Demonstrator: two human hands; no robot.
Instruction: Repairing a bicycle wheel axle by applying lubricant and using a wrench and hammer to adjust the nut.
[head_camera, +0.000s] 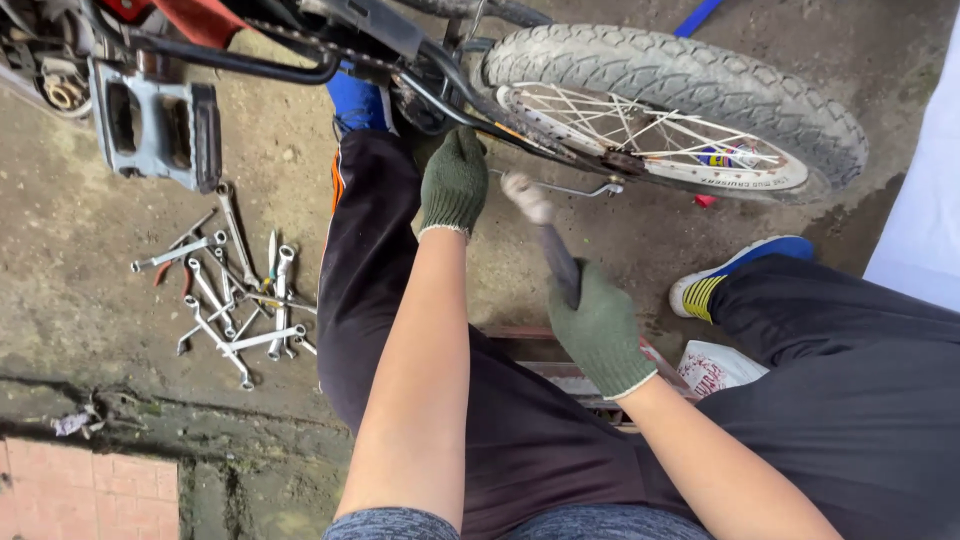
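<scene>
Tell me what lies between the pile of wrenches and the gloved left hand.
In the head view, the person's dark-trousered leg lies between the wrenches and the left hand.

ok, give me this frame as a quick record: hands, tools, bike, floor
left hand: green glove, gripping the bike frame near the rear wheel
right hand: green glove, holding a hammer by its handle, head raised toward the wheel hub
wrench: hangs on the axle area, between hammer head and wheel
wheel: small, knobbly tyre, white rim and spokes
pedal: grey, upper left
floor tools: pile of wrenches on concrete left of the person's leg
posture: seated, legs apart, one shoe visible
</scene>
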